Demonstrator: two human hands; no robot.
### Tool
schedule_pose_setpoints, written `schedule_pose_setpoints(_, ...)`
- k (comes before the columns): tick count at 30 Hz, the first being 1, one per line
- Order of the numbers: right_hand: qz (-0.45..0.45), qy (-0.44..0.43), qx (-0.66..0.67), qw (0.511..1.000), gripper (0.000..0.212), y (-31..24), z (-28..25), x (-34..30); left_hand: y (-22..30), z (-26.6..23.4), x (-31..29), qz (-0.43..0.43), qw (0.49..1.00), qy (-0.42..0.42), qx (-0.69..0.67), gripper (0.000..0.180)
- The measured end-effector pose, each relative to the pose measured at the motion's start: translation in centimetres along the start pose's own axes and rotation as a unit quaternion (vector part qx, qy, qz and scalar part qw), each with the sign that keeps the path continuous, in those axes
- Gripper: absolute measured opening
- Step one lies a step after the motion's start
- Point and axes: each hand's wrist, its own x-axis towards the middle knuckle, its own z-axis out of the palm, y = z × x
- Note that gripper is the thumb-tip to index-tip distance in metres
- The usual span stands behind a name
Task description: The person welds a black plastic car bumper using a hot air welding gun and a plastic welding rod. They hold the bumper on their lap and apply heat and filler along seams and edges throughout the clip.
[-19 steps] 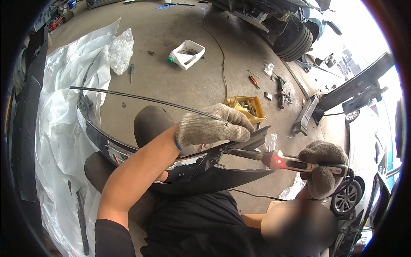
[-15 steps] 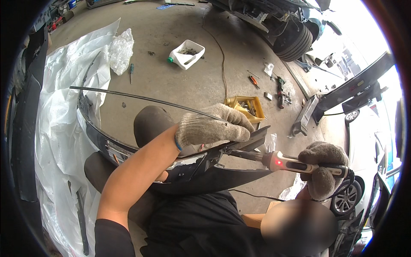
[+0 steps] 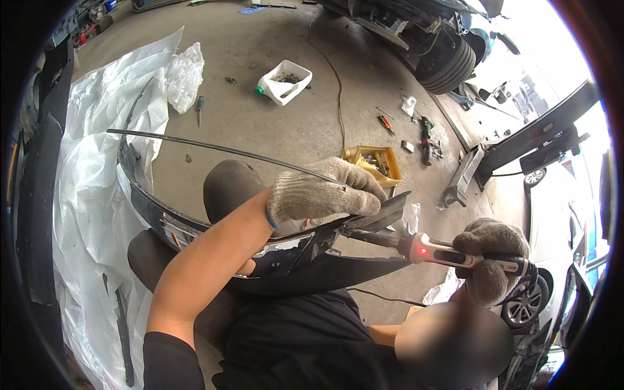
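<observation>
Across my lap lies a long, curved black car bumper (image 3: pixel 338 274), its far end sweeping up to the left. My left hand (image 3: pixel 325 190), in a knitted grey glove, is closed on a thin black rod (image 3: pixel 214 150) that sticks out far to the left. That hand rests over the bumper's right end. My right hand (image 3: pixel 492 260), gloved too, grips a white and black soldering iron (image 3: pixel 429 249) with a lit red light. The iron's dark barrel points left, with its tip against or very close to the bumper; exact contact is hard to make out.
Ahead on the floor are a cut white jug (image 3: pixel 284 96), a yellow container (image 3: pixel 394 168) of small parts, a screwdriver (image 3: pixel 200 110), red pliers (image 3: pixel 386 125) and a power tool (image 3: pixel 426 140). White sheeting (image 3: pixel 97 195) spreads at left. A cord (image 3: pixel 339 97) crosses the floor.
The soldering iron and my right hand have shifted very slightly, with the handle's end a little lower. My left hand, the rod and the bumper look almost unmoved.
</observation>
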Motion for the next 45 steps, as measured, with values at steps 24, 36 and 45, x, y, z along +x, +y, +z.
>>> schedule_pose_setpoints(24, -0.044, -0.022, -0.054, 0.997, 0.032, 0.0, 0.1, -0.2, 0.3, 0.1, -0.1, -0.012, 1.0, 0.011, 0.021, 0.035)
schedule_pose_setpoints(36, -0.086, -0.065, -0.059, 0.992, 0.035, -0.3, 0.4, 0.2, 0.5, 0.0, -0.2, -0.016, 0.999, 0.012, 0.028, 0.036)
schedule_pose_setpoints(45, -0.034, -0.05, -0.066, 0.996, 0.037, -0.9, 0.6, 0.0, 0.3, 0.0, -0.2, -0.012, 1.0, 0.011, 0.018, 0.035)
